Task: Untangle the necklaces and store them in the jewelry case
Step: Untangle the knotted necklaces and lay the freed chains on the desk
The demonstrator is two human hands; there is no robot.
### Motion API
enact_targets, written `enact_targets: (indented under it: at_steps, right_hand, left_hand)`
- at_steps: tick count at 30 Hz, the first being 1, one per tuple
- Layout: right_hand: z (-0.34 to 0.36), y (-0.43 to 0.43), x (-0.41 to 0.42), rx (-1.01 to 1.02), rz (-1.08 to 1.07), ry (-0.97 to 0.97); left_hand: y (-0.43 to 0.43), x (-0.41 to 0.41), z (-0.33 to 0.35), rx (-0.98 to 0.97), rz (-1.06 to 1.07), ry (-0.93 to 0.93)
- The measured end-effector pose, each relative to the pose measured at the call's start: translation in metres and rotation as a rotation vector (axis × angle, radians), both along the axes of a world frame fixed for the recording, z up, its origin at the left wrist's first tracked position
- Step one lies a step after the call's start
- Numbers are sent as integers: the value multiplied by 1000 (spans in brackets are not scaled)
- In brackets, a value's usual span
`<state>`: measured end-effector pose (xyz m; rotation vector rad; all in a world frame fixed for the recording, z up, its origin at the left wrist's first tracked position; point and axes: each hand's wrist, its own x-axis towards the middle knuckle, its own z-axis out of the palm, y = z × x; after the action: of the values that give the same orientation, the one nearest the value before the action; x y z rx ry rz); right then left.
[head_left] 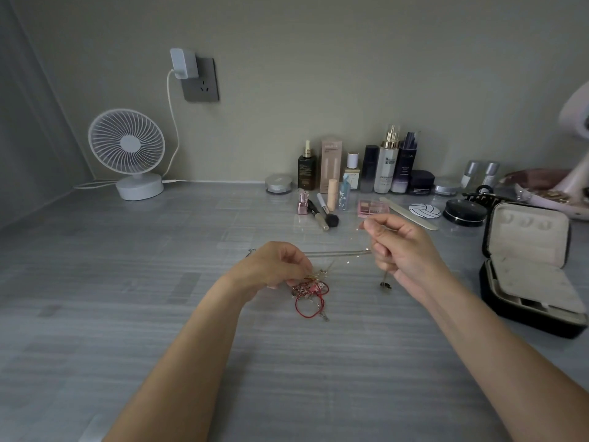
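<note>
A tangle of necklaces (310, 293), with red cord loops, pink charms and thin metal chains, lies at the middle of the grey tabletop. My left hand (274, 266) pinches the top of the tangle. My right hand (400, 250) is raised to its right and pinches a thin silver chain (338, 252) that stretches from the tangle to its fingers. A small dark pendant (385, 284) hangs below that hand. The black jewelry case (529, 269) stands open at the right, its beige lining and compartments showing.
Cosmetic bottles (387, 164), a pink palette (373, 208), brushes (326, 215), a nail file and round compacts line the back of the table. A white desk fan (129, 154) stands at back left, its cable running to a wall charger (183, 63). A black hair clip lies behind the case.
</note>
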<state>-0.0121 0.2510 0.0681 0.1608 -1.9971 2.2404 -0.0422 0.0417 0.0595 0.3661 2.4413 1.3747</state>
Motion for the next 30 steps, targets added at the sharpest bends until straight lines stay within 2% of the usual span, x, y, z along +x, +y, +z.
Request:
enact_targets:
  at_steps: [3,9,14,17,22,26,28,30]
  right_hand:
    - [2,3,0,-23,-11,19]
    - [2,0,3,83,-22,40]
    - [0,-8,4,185,-16,41]
    - [2,-8,5,171,-35,37]
    - [2,-3,4,100,-45,35]
    - [3,-2,4,89,-33,38]
    - [3,-1,4,97,-42,40]
    - [1,-1,2,189,-67,49]
  left_hand:
    - [-1,-2,-1,-37,-12,-26]
    - [-4,-4,-3,-123,-6,-34]
    - [13,3,-11,37,-72,122]
    - [24,5,-22,-52,-115,195]
    - [31,7,-27,-72,-89,276]
    - [39,10,-33,-187,-42,383]
    - [38,8,-32,-135,8,376]
    - [35,7,-26,-32,48,347]
